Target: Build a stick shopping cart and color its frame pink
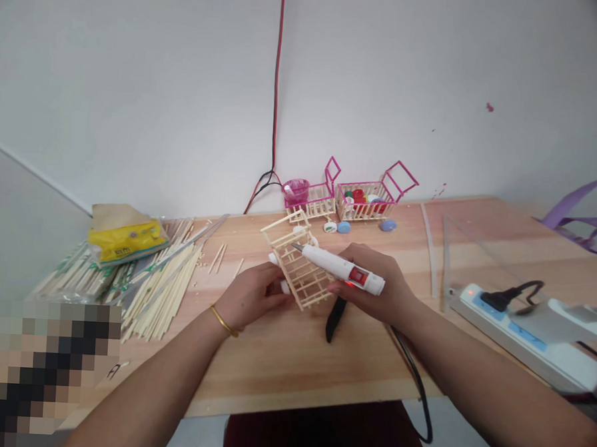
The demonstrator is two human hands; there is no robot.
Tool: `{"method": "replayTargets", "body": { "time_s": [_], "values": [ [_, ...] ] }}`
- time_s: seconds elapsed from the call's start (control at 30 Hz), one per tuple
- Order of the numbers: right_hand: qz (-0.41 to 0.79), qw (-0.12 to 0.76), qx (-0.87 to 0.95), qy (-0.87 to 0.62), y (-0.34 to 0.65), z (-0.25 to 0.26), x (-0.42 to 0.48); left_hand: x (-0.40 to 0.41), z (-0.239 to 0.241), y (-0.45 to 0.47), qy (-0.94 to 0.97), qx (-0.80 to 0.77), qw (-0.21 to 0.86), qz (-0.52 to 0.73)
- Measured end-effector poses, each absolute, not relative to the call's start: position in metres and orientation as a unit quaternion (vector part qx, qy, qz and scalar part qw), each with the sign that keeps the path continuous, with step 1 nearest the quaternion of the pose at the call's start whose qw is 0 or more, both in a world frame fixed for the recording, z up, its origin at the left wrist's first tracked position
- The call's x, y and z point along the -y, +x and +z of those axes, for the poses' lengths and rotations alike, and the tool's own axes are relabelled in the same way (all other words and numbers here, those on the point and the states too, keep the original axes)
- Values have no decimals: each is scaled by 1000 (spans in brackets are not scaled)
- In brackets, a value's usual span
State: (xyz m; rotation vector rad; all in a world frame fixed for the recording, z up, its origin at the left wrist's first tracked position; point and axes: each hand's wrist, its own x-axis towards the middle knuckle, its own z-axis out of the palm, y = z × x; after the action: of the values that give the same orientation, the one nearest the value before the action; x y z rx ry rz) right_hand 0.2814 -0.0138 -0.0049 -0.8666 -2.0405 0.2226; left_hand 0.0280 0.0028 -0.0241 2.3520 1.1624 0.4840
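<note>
My left hand (pixel 252 291) is closed on the lower left side of a small cart frame made of bare wooden sticks (pixel 303 274), which is tilted above the table. A white piece (pixel 285 286) shows by its fingertips, partly hidden. My right hand (pixel 383 281) is wrapped round a white corded glue gun (pixel 341 266) with a red switch and a metal tip. That tip points left, over the upper part of the frame; whether it touches the sticks I cannot tell. Below the right hand, a black curved piece (pixel 336 319) shows in part.
Two finished-looking stick carts with magenta trim (pixel 364 203) stand against the wall, holding small pots; several lids (pixel 343 227) lie before them. Loose sticks (pixel 167 290) and a yellow packet (pixel 127 238) are at left. A power strip (pixel 527 335) lies right, and a black cord (pixel 420 383) hangs over the front edge.
</note>
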Motion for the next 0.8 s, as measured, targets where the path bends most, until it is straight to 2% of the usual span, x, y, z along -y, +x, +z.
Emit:
{"method": "replayTargets", "body": {
  "time_s": [0.5,0.8],
  "values": [
    [149,471,793,-357,282,-7,14,-3,-27,30,860,-426,217,177],
    [135,441,812,-358,283,-2,15,-2,-26,27,866,-427,196,170]
  ]
}}
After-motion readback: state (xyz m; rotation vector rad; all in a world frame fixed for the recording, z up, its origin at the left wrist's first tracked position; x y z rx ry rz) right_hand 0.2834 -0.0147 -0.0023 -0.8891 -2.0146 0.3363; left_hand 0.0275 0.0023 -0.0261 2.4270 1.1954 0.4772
